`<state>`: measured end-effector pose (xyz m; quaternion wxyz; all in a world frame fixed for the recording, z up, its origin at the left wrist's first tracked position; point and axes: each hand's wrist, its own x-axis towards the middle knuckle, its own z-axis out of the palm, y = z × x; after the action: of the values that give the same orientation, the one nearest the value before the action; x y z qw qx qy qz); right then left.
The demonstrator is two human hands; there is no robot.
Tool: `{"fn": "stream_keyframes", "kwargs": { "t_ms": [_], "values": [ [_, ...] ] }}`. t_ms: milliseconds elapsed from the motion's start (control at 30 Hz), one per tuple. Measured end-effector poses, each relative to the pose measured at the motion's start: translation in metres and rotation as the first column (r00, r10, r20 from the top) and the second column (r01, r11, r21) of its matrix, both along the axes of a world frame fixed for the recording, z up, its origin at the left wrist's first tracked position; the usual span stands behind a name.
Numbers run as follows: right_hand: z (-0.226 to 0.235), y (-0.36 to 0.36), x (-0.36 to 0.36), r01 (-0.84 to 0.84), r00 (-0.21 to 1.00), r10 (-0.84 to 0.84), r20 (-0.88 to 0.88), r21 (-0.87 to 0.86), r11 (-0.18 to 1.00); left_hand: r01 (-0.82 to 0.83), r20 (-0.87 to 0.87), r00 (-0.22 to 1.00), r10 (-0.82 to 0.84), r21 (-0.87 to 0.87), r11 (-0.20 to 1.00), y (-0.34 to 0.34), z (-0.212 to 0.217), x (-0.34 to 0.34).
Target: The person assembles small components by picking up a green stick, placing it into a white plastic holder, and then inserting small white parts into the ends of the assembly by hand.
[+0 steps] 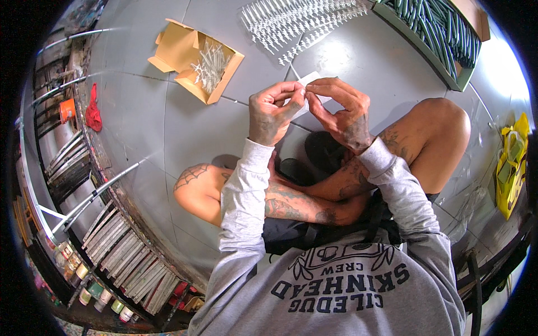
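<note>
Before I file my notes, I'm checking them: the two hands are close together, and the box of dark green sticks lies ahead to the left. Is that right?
No, the side is wrong: in the head view, the box of dark green sticks lies ahead to the right. The left hand and right hand are close together.

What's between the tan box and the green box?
Rows of small white pieces, laid out on the gray floor; the head view shows it.

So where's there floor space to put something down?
Biggest: grey tiled floor bordered by the red cloth, open cardboard box and left knee. A narrower strip separates that box from the rows of white pieces. It's crowded at those rows and the long box of dark green sticks.
</note>
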<state>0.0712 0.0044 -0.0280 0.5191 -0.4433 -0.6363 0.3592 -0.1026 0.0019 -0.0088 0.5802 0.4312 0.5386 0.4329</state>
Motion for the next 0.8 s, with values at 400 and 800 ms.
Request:
{"fn": "stream_keyframes", "kwargs": {
  "t_ms": [400, 800],
  "values": [
    [-0.010, 0.001, -0.001, -0.016, 1.000, 0.016, -0.020, 0.006, 1.000, -0.014, -0.009, 1.000, 0.014, -0.041, 0.999, 0.000, -0.003, -0.001],
    [-0.007, 0.001, 0.001, -0.015, 1.000, 0.015, -0.015, -0.017, 1.000, 0.019, -0.025, 0.999, -0.021, -0.046, 0.999, 0.000, -0.002, -0.002]
  ]
}}
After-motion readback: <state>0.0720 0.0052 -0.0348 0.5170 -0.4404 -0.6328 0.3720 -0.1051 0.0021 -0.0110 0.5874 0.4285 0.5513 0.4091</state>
